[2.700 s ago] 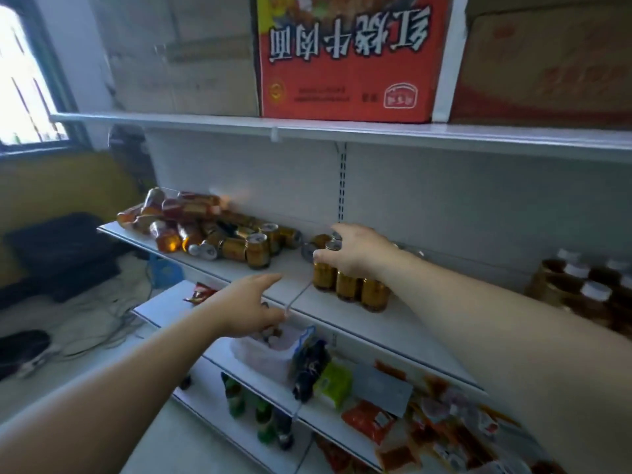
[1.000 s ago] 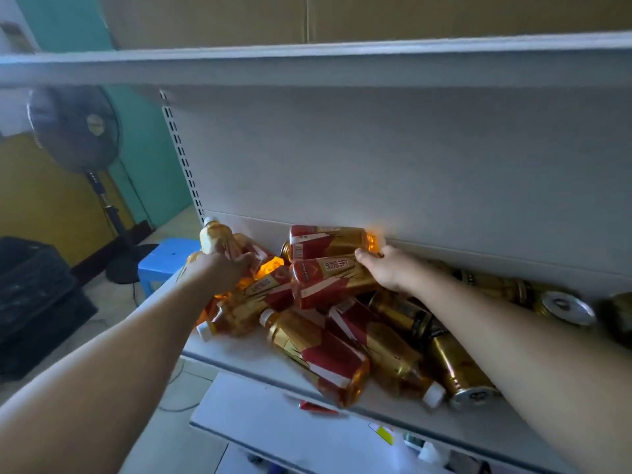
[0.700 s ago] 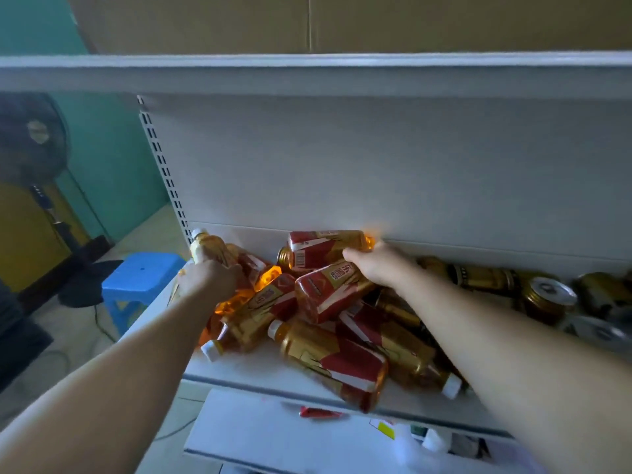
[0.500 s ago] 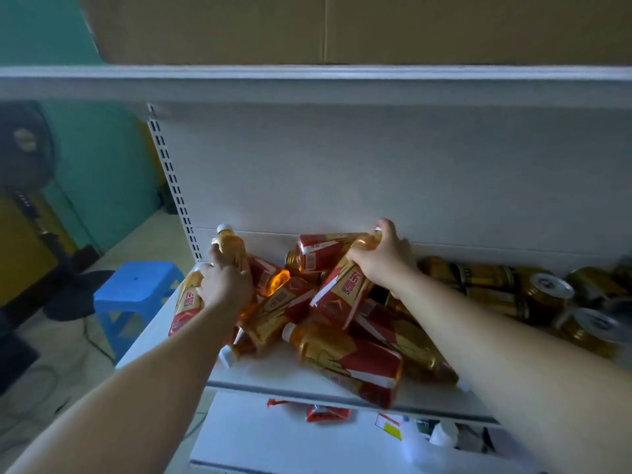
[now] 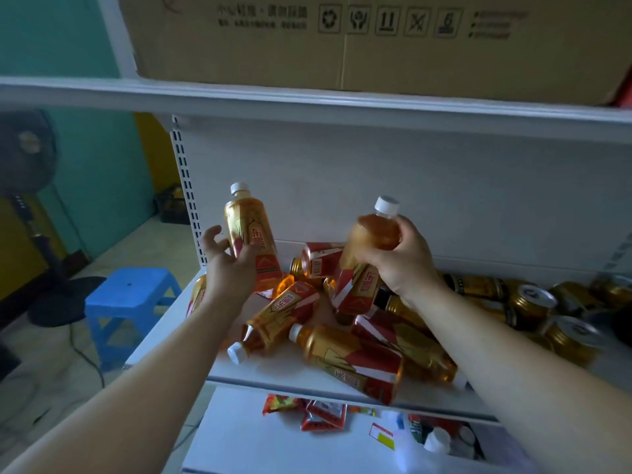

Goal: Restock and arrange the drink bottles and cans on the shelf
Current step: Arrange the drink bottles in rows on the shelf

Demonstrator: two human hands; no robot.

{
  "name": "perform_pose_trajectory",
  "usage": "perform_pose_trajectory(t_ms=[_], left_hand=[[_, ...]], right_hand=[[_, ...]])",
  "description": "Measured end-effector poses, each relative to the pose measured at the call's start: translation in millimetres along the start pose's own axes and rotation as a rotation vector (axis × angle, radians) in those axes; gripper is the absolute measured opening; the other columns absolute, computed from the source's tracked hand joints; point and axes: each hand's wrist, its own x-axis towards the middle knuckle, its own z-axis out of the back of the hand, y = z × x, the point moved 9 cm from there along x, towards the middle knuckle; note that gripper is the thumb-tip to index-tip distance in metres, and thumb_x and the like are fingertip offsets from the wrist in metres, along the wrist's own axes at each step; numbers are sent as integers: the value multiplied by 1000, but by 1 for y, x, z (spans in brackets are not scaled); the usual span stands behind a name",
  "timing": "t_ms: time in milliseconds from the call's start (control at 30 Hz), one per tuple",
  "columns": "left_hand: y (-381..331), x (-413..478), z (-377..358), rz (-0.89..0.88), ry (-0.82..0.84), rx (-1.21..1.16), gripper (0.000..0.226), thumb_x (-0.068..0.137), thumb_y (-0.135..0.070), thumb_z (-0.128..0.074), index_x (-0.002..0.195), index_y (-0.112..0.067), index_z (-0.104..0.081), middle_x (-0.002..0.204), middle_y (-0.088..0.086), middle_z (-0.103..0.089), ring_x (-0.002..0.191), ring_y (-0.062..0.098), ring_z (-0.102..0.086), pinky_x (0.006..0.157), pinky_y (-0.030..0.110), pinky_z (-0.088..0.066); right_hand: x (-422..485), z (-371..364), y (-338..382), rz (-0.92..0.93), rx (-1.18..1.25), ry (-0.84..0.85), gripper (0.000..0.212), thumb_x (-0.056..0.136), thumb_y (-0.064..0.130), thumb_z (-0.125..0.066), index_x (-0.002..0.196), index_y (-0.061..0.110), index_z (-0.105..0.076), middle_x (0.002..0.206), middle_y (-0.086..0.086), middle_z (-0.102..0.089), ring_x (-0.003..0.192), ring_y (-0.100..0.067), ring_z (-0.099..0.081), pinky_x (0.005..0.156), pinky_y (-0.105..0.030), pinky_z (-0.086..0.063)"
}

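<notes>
A: As the stock on the white metal shelf (image 5: pixel 266 374) is to be entered item by item, what is recorded first?

B: Item one: upright amber plastic bottle (image 5: pixel 251 234), red-and-gold label, white screw cap. It is found at the shelf's left end, near the back panel, with its base hidden behind the left grip (image 5: pixel 227 268). The thumb is laid on the label and the fingers are spread clear of the body. Whether the bottle is held or merely steadied cannot be told.

A: And item two?

B: Tilted amber plastic bottle (image 5: pixel 355 289), same make. It is clasped round the shoulder, just below the cap, by the right grip (image 5: pixel 400 258). It is held cap-up, with its lower end close over the heap of lying bottles (image 5: pixel 349 357). Contact with the heap cannot be told.

A: How is the handling rated?

B: The bottles are seen to be full, so moderate weight is judged. The walls are thought thin and somewhat yielding, and the label film smooth and likely slippery. The body at label height, or the firmer shoulder, is advised for taking hold; the cap alone is not. Breakage is little feared, though denting and rolling are.

A: Remaining stock?

B: Gold metal cans (image 5: pixel 533 302) are noted lying jumbled to the right of the heap. A brown cardboard box (image 5: pixel 342 46) is carried on the shelf above.
</notes>
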Motion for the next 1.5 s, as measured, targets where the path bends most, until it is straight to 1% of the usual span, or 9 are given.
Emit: perform_pose_trajectory(t_ms=[100, 367, 567, 733, 900, 1100, 1200, 1367, 1500], left_hand=[[-2, -18, -1, 95, 56, -234, 45, 89, -15, -59, 120, -34, -34, 106, -5, -55, 72, 18, -71, 53, 34, -56], [-24, -96, -57, 350, 457, -390, 37, 85, -17, -64, 122, -15, -55, 100, 22, -69, 84, 38, -69, 63, 49, -55], [-73, -187, -139, 108, 696, -296, 52, 76, 0, -68, 110, -37, -52, 97, 3, -71, 86, 23, -71, 61, 35, -57], [-93, -303, -254, 18, 939, -159, 62, 61, -19, -76, 117, -27, -53, 96, 0, -72, 88, 19, -71, 65, 31, -57], [-91, -444, -390, 104, 1011, -240, 58, 62, -23, -75, 116, -21, -54, 101, 7, -71, 89, 24, -70, 73, 45, -57], [-95, -576, -509, 147, 1146, -256, 56, 70, -33, -77, 119, -24, -53, 103, 4, -70, 85, 20, -71, 61, 36, -57], [-94, -616, -561, 114, 1204, -215, 58, 73, -31, -76, 125, -21, -52, 106, 5, -69, 84, 19, -71, 62, 38, -58], [-76, -650, -650, 56, 1229, -134, 35, 75, -13, -73, 95, -35, -54, 101, -1, -68, 83, 16, -70, 65, 35, -58], [-52, -656, -726, 74, 1223, -140, 55, 74, -12, -75, 116, -30, -44, 106, -4, -63, 92, 13, -65, 60, 23, -52]], right_hand=[[-9, 7, 15, 75, -12, -13, 65, 54, 34, -76, 112, 45, -50, 107, 10, -62, 100, -11, -60, 91, -41, -49], [-52, 65, 34, 123, 119, -106, 64, 52, 37, -80, 108, 51, -51, 101, 13, -66, 94, -7, -65, 90, -44, -52], [-111, 191, 26, 133, 165, -302, 67, 52, 40, -87, 101, 63, -49, 104, 13, -68, 95, -11, -68, 83, -43, -55], [-187, 343, 2, 104, 125, -502, 66, 47, 39, -86, 107, 43, -59, 99, 9, -71, 91, -12, -69, 82, -42, -55], [-272, 507, -22, 42, 15, -669, 65, 48, 43, -82, 107, 44, -57, 100, 8, -70, 91, -11, -68, 85, -46, -55], [-350, 655, -43, -75, -100, -811, 84, 43, 55, -78, 120, 37, -49, 102, 13, -66, 85, 1, -66, 74, -29, -53], [-371, 713, -61, -122, -111, -867, 68, 53, 48, -82, 114, 40, -52, 105, 10, -65, 94, -10, -65, 84, -42, -55], [-371, 793, -105, -185, -156, -933, 61, 70, 32, -82, 122, 34, -51, 109, 9, -64, 99, -16, -63, 88, -47, -52], [-334, 854, -147, -215, -171, -922, 66, 69, 30, -83, 126, 32, -49, 111, 9, -63, 100, -16, -62, 90, -48, -52]])
